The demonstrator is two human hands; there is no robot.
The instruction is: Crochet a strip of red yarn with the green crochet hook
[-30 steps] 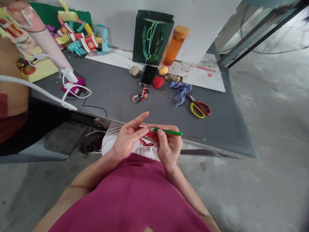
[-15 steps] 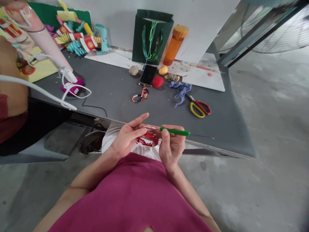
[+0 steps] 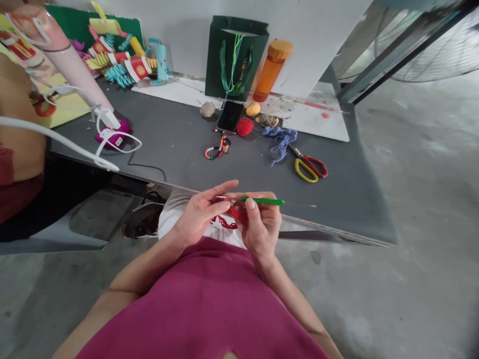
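Between my hands, over my lap at the table's near edge, is a piece of red crochet work (image 3: 236,213). My left hand (image 3: 200,212) pinches its left end between thumb and fingers, with the index finger raised. In my right hand (image 3: 264,219) is a crochet hook with a green handle (image 3: 267,201), held like a pen. The hook's thin metal tip points left and reaches to the left fingers; whether it sits in a loop is too small to tell. A red yarn ball (image 3: 245,126) lies on the table ahead.
On the grey table (image 3: 168,134) are a phone (image 3: 230,116), a beaded bracelet (image 3: 217,149), blue yarn (image 3: 280,139) and scissors (image 3: 311,168). Behind stand a green paper bag (image 3: 235,60) and an orange bottle (image 3: 272,72). A white cable (image 3: 56,134) and another person's arm (image 3: 22,109) are at left.
My right hand has moved left with the crochet hook, so the hook's tip now reaches further past the left fingers. The left hand has shifted slightly right.
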